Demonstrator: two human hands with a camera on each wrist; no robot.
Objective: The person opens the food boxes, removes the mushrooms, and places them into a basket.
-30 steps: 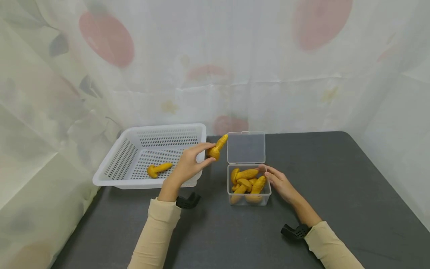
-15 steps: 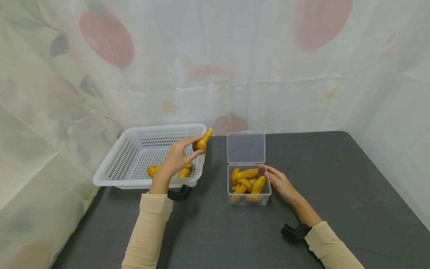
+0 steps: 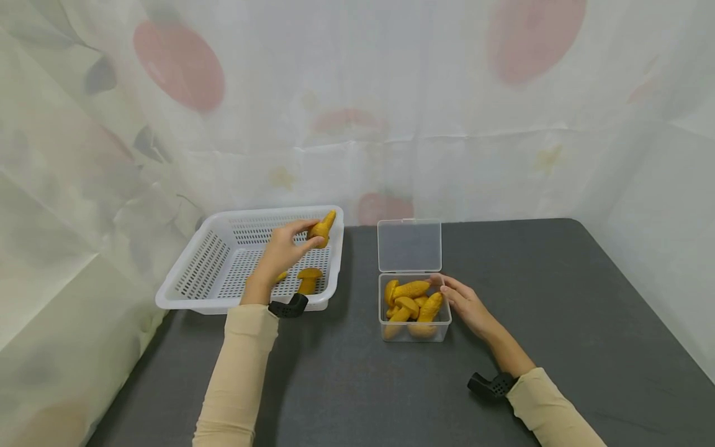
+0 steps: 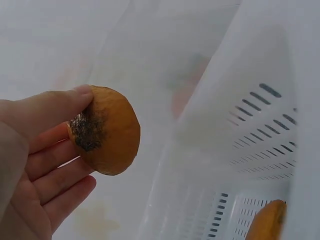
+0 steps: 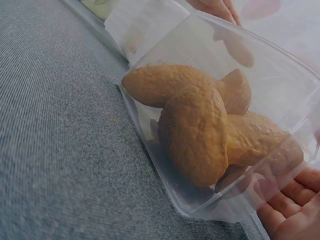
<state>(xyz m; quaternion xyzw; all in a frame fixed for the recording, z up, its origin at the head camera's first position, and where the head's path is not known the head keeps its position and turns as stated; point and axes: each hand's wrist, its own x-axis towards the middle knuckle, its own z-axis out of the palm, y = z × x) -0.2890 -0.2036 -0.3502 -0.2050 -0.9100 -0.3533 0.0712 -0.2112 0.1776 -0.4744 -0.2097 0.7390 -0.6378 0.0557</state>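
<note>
My left hand (image 3: 306, 233) pinches a yellow toy mushroom (image 3: 323, 228) by its cap and holds it in the air over the right end of a white slotted basket (image 3: 190, 273). In the left wrist view the thumb and fingers grip the mushroom cap (image 4: 107, 131) in front of the basket wall (image 4: 250, 125). Two more mushrooms lie in the basket: one (image 3: 308, 279) in plain sight, the other (image 3: 281, 276) mostly hidden behind my wrist. My right hand (image 3: 447, 290) rests with straight fingers against the right side of a clear plastic box (image 3: 414, 332) holding several mushrooms (image 5: 195, 135).
The box lid (image 3: 409, 244) stands open and upright at the back. Basket and box sit on a dark grey table (image 3: 558, 310), basket at the left edge. A pale printed curtain (image 3: 357, 112) hangs close behind and to both sides.
My left hand carried the mushroom left, from beside the box lid to over the basket. A second mushroom now shows in the basket. The right hand and box stayed still.
</note>
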